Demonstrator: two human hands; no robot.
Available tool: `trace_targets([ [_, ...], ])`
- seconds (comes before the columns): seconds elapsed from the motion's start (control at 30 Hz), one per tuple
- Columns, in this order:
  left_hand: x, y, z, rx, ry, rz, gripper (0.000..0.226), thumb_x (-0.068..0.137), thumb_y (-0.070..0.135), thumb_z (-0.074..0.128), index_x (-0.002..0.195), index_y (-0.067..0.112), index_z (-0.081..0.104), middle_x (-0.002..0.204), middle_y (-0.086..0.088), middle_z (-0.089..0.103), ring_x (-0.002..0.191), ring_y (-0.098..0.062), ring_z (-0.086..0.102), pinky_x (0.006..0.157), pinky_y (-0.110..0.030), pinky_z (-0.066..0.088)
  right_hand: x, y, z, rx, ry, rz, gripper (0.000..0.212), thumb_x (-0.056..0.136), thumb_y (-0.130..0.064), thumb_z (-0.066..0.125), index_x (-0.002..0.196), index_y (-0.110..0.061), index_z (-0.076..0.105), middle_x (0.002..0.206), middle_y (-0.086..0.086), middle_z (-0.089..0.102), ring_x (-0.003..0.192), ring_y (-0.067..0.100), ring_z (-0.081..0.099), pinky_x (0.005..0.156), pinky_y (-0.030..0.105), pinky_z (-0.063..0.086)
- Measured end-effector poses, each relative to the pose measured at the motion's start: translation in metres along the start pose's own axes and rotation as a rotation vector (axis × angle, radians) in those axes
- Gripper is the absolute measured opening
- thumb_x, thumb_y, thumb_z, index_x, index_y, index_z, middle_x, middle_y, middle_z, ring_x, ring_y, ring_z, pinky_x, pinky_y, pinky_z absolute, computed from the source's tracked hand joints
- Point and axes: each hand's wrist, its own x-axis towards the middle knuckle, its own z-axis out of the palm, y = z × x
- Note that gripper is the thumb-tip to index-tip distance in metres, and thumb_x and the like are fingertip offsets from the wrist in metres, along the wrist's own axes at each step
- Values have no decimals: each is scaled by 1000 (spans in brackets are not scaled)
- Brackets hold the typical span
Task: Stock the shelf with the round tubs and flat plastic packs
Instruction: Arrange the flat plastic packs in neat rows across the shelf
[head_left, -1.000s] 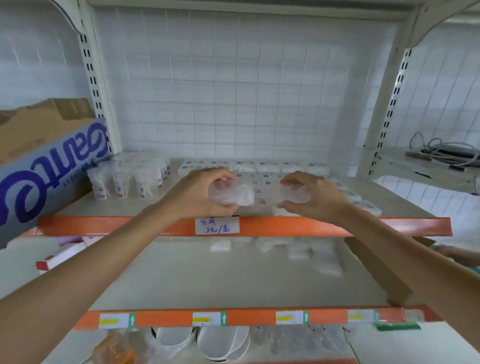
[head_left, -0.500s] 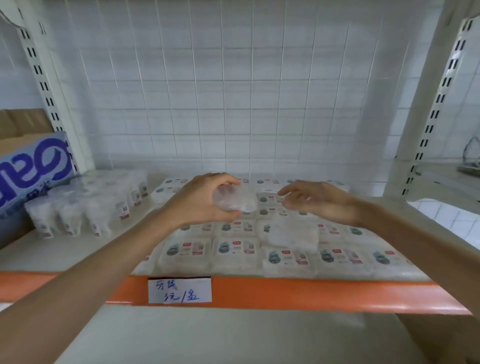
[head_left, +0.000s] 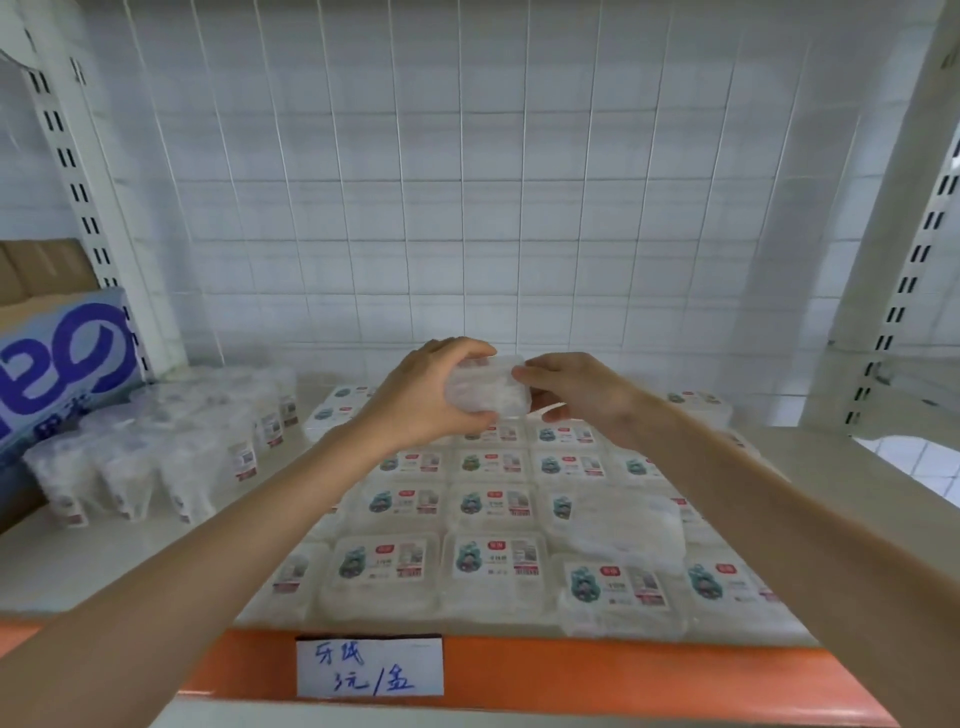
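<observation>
Near: shelf (head_left: 597, 670) carries rows of labelled packs (head_left: 493, 558); tubs (head_left: 156, 457) at left. Farther, above the rear rows: left hand (head_left: 423, 402) wraps one clear pack (head_left: 491, 389), right hand (head_left: 582, 397) pinches its right end. Probably light, thin, slick; grip the rims.

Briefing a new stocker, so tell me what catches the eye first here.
Mid-frame, the left hand grips a clear pack and the right hand pinches its end. Below them, labelled flat packs lie in rows, and round tubs stand at the left. A handwritten price tag sits on the orange front rail.
</observation>
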Motion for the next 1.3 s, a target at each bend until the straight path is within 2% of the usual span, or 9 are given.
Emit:
trace_targets([
  [0.1, 1, -4, -4, -214, 38, -106, 58, 79, 52, 75, 129, 34, 53, 122, 24, 53, 109, 15, 46, 88, -19, 44, 6, 4, -1, 64, 55, -14, 25, 92, -24, 67, 116, -16, 65, 100, 2, 74, 89, 12, 69, 74, 25, 49],
  [0.27, 6, -10, -8, -247, 55, -386, 53, 97, 61, 35, 101, 15, 59, 94, -3, 67, 80, -13, 64, 72, -30, 49, 9, 23, 1, 197, 29, -175, 25, 91, -7, 67, 114, -16, 62, 99, 3, 73, 91, 13, 66, 83, 30, 51],
  [0.33, 6, -12, -4, -184, 66, -374, 60, 98, 59, 32, 87, 6, 57, 81, -16, 69, 67, -23, 64, 68, -33, 49, 9, 27, 1, 159, -2, -218, 27, 90, -3, 67, 114, -13, 63, 104, 8, 73, 94, 15, 66, 85, 32, 51],
  [0.47, 5, -10, 3, -344, 10, -465, 53, 99, 57, 35, 92, 12, 62, 67, -8, 71, 45, -14, 55, 49, -24, 45, 7, 31, -1, 189, -16, -306, 27, 84, 6, 68, 109, -4, 63, 104, 10, 72, 97, 20, 67, 86, 32, 55],
  [0.57, 8, -9, 8, -496, -31, -503, 33, 97, 54, 45, 89, 25, 58, 70, -8, 71, 50, -19, 58, 48, -25, 45, 8, 33, -5, 214, 31, -345, 27, 81, 11, 69, 104, -2, 64, 102, 5, 71, 98, 19, 67, 84, 27, 52],
  [0.8, 11, -13, 9, -761, -41, -559, 37, 90, 42, 66, 108, 9, 64, 91, -12, 71, 62, -23, 67, 50, -28, 50, 10, 32, -7, 246, 83, -333, 31, 79, 14, 69, 100, -9, 67, 107, -6, 71, 96, 16, 70, 80, 24, 54],
  [1.03, 7, -20, 15, -1025, -9, -517, 40, 81, 18, 78, 117, 8, 63, 106, -13, 74, 91, -21, 72, 81, -29, 58, 9, 36, -10, 186, -40, -271, 33, 83, 23, 56, 91, -9, 60, 109, 1, 69, 92, 19, 67, 84, 35, 53],
  [1.13, 7, -22, 16, -1001, 83, -474, 35, 81, 13, 77, 114, 13, 64, 106, -10, 72, 92, -19, 72, 83, -30, 56, 8, 37, -11, 240, -99, -239, 22, 82, 10, 59, 96, -6, 51, 123, 11, 67, 108, 30, 65, 90, 43, 55],
  [1.3, 6, -21, 15, -957, 74, -430, 28, 82, 15, 76, 109, 12, 68, 102, -7, 74, 93, -20, 72, 80, -28, 55, 7, 33, -8, 294, -37, -187, 19, 84, -17, 64, 90, -10, 47, 107, 10, 73, 93, 28, 64, 79, 39, 49],
])
